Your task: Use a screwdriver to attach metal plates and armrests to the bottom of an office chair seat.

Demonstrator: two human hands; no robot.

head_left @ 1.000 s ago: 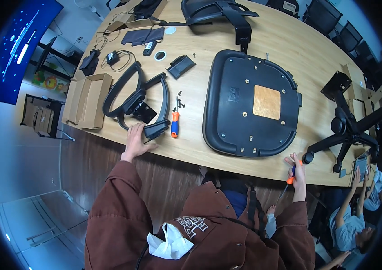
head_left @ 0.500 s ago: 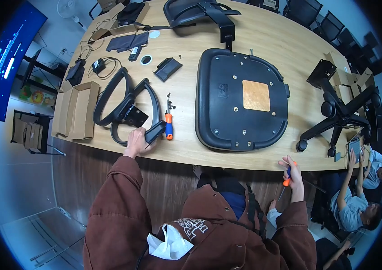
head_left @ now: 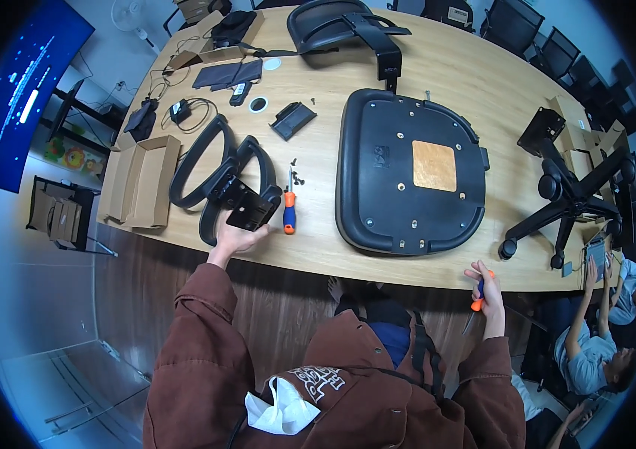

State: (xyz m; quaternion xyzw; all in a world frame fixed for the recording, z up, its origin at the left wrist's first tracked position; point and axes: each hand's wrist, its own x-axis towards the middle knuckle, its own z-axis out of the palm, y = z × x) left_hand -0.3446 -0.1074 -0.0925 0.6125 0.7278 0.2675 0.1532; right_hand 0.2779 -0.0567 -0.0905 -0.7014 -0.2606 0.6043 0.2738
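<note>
Right hand (head_left: 487, 288) is closed around the orange-and-blue handle of a screwdriver (head_left: 476, 304), which is held just off the near edge of the desk (head_left: 318, 258) with its shaft pointed downward. Farther left at that edge, a pair of black looped armrests (head_left: 226, 182) is touched by the left hand (head_left: 237, 236); its thumb is spread apart, while its fingers are partly hidden behind a tilted bracket plate (head_left: 247, 207), so whether they are clamped on it cannot be told. Just right of the armrests a second screwdriver (head_left: 289, 213) is laid, its shaft directed at some dark screws (head_left: 297, 179). To the left, an open cardboard tray (head_left: 157, 183) is set beside the armrests. Right of the screws a black seat (head_left: 378, 194) is laid underside up, a tan square (head_left: 434, 166) exposed near its middle, and a black wheeled base (head_left: 574, 192) is placed to its right. Farther back, a dark rectangular cover (head_left: 293, 121) and an adapter (head_left: 180, 111) with a looped cable are scattered. Beyond the seat a black backrest (head_left: 318, 26) is laid, its bent bracket (head_left: 387, 63) extended toward the seat. Past the desk, dark chairs (head_left: 518, 26) are seen.
</note>
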